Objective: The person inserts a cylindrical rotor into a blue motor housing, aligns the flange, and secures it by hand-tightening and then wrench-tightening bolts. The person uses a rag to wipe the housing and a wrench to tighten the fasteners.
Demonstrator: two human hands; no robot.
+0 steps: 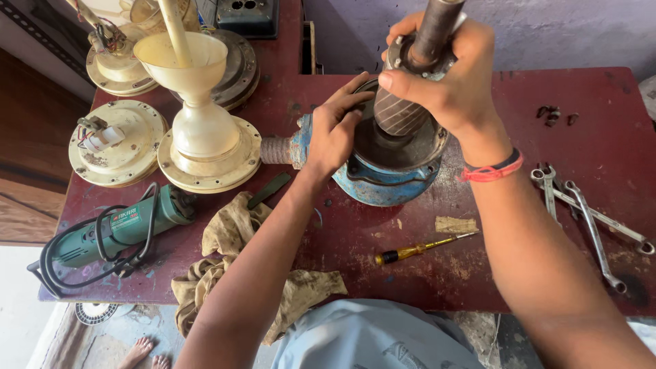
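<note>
Over red table point(383, 232), hands gripping motor point(389, 164)

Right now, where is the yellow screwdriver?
The yellow screwdriver lies on the red table, in front of the blue motor housing, between the person's two forearms.
</note>
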